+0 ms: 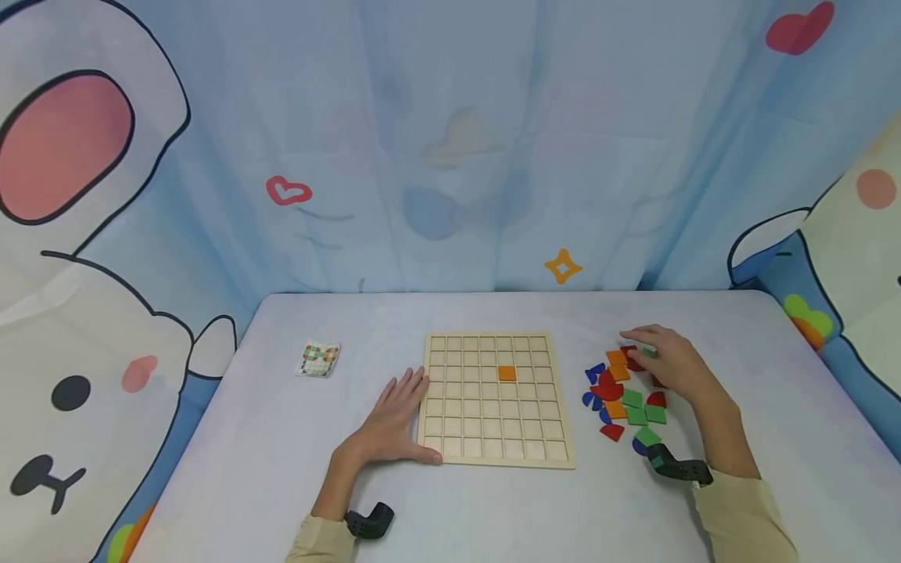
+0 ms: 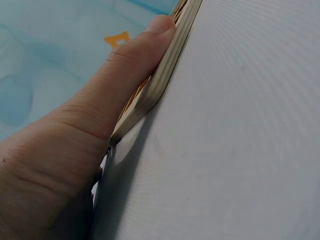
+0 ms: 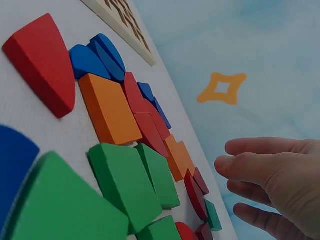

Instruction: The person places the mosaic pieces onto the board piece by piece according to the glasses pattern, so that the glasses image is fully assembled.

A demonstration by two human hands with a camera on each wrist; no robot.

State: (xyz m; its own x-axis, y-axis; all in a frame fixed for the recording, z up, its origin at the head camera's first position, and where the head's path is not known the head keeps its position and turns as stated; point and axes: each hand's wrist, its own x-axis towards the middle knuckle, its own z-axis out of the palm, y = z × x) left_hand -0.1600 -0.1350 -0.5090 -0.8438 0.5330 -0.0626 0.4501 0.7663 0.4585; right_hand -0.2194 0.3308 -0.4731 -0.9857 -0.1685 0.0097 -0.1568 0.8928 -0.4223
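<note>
A light wooden grid board [image 1: 493, 450] lies flat on the table with one orange square tile [image 1: 507, 373] in a cell of its upper right part. Along the board's left side rests my left hand [image 1: 394, 418], fingers spread and straight. Its thumb [image 2: 135, 62] presses on the rim near the lower left corner. My right hand [image 1: 669, 361] hovers over the far side of a loose pile of pieces, fingers loosely extended and holding nothing. The pile has green squares [image 1: 637, 415], orange squares [image 3: 107, 107], red rounded pieces [image 3: 45, 65] and blue rounded pieces [image 1: 607, 417].
A small card [image 1: 318, 360] printed with a coloured pattern lies left of the board. The white-covered table [image 1: 232, 469] ends at a blue patterned curtain [image 1: 450, 156] behind it. Black wrist cameras sit on both wrists.
</note>
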